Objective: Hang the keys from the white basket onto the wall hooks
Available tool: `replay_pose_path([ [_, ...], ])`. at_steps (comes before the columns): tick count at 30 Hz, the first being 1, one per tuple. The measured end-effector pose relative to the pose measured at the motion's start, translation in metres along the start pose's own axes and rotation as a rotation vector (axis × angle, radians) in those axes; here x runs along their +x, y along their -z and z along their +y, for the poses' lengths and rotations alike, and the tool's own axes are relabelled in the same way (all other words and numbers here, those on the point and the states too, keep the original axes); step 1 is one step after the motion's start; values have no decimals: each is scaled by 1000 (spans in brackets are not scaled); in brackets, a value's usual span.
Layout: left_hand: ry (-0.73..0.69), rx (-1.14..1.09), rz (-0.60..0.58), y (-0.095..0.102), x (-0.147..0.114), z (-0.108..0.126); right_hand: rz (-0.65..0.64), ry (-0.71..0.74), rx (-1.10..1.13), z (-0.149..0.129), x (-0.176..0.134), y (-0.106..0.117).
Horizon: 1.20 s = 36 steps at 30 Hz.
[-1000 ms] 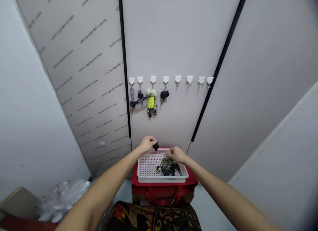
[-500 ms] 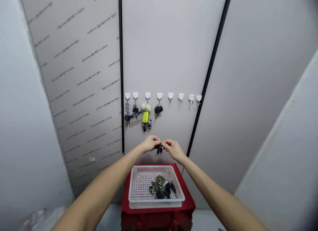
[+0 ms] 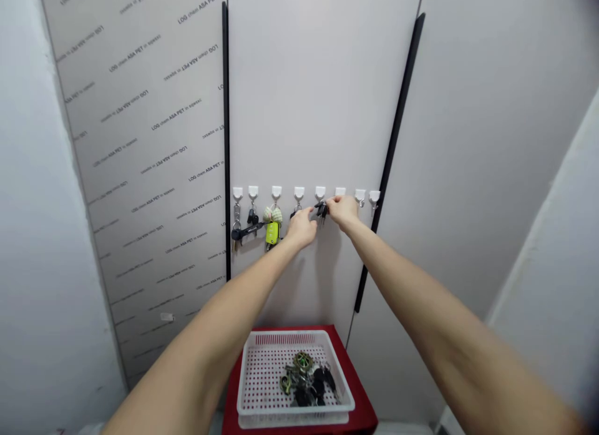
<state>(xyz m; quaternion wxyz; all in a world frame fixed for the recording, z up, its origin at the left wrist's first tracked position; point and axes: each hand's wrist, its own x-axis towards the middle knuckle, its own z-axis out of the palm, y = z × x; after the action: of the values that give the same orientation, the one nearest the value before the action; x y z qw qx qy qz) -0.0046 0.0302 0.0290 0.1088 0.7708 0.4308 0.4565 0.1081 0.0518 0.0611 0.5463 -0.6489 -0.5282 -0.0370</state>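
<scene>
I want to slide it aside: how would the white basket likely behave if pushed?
The white basket looks like thin perforated plastic, so it is probably light and fairly stiff. Its low, broad shape on the red surface makes tipping unlikely. The loose pile of keys inside would probably shift and rattle.

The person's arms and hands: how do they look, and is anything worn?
Both forearms are bare, with no sleeve, watch or bracelet showing. The left hand and right hand wear no gloves; any rings would be too small to tell.

Free room above the basket, hands in the way at middle hooks.
</scene>
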Motion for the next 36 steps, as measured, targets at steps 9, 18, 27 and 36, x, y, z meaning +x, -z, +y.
replay_pose_path([
  [9,-20,31,-28,3,-14,-1,-95,18,-174,2,-2,-7],
  [18,180,36,-431,-28,-136,-91,-413,144,-65,69,-112,-9],
  [27,134,382,-751,-67,-213,-127,-1097,269,-471,138,-237,-41],
  [36,169,478,-802,-78,-214,-122,-1081,386,-510,145,-241,-51],
])
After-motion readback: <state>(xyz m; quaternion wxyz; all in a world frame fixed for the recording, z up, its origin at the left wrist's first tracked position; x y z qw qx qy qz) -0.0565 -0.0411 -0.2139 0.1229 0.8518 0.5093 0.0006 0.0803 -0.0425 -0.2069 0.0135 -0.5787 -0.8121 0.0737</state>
